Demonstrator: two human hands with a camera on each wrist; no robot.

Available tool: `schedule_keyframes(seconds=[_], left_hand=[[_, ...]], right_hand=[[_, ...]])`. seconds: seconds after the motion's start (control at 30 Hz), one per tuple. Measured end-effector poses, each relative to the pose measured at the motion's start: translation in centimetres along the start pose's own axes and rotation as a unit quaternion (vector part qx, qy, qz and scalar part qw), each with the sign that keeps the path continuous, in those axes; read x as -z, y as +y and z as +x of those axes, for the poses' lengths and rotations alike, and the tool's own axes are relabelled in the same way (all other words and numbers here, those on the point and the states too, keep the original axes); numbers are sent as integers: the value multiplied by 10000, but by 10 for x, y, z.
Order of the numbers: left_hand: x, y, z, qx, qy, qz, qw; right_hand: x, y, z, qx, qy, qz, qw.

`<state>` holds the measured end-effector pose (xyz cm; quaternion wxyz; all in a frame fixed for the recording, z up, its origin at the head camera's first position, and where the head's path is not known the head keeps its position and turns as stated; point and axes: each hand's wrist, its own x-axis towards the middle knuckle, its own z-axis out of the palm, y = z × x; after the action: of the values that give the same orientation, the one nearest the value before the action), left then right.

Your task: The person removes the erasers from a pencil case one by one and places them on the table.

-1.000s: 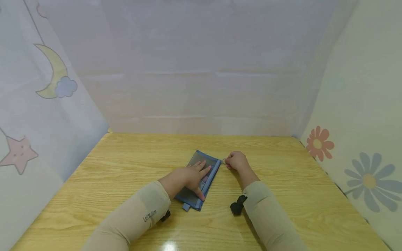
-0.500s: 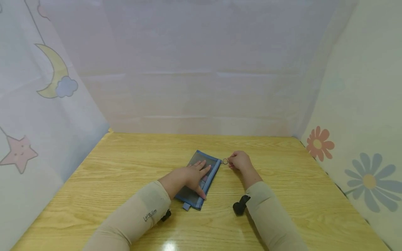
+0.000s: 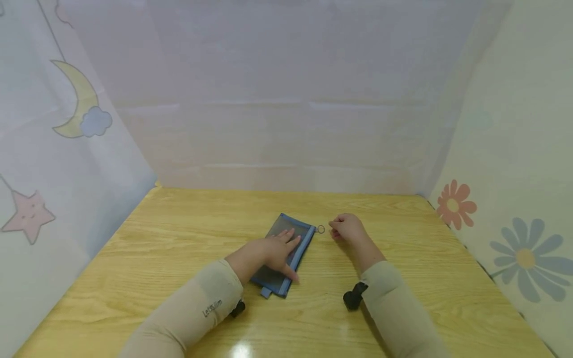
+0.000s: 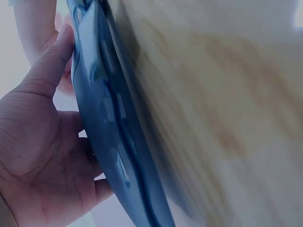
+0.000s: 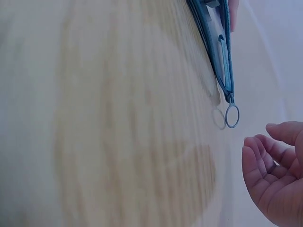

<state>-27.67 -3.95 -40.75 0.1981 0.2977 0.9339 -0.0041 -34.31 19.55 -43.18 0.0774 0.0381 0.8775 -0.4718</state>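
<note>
A blue mesh zip pouch (image 3: 288,222) lies slanted on the wooden table, with a metal ring (image 3: 321,232) on its zipper pull at the far right corner. My left hand (image 3: 275,251) rests on the mesh with fingers spread, the thumb reaching past the zipper edge. To the right of the ring, my right hand (image 3: 351,231) is apart from it, fingers loosely curled around nothing. In the right wrist view the zipper edges of the pouch (image 5: 208,45) stand apart, and something greyish shows inside. The left palm hides part of the mesh.
The yellow wood-grain table (image 3: 179,223) is walled by a pale sheet at the back and printed sheets at both sides. Black wrist cameras (image 3: 353,297) sit under the forearms. A small blue fabric tab (image 3: 266,292) sticks out at the pouch's near end.
My right hand has let go of the zipper ring and moved right, away from it. The left hand stays on the pouch; its thumb has shifted slightly right.
</note>
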Motion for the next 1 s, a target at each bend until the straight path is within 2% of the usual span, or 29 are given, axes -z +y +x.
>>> schedule_keyframes(seconds=[0.17,0.37,0.6,0.8,1.0], left_hand=[[-2,4,1,103,145,84,9998],[-3,11,-2,368,419,-144,9983],[-5,15,-5,706,414,-380,9959],[-8,9,-2,661,480,-826,9932],[-10,-1,-1,541,489,-1521,9857]], right_hand=[[2,-7,-6,74,-61,-13,10000],[0,-12,-10,128,-212,72,9997],[1,-18,-18,310,-396,273,9984],[0,-18,-18,223,-372,275,9987],[-1,-18,-18,251,-411,171,9987]])
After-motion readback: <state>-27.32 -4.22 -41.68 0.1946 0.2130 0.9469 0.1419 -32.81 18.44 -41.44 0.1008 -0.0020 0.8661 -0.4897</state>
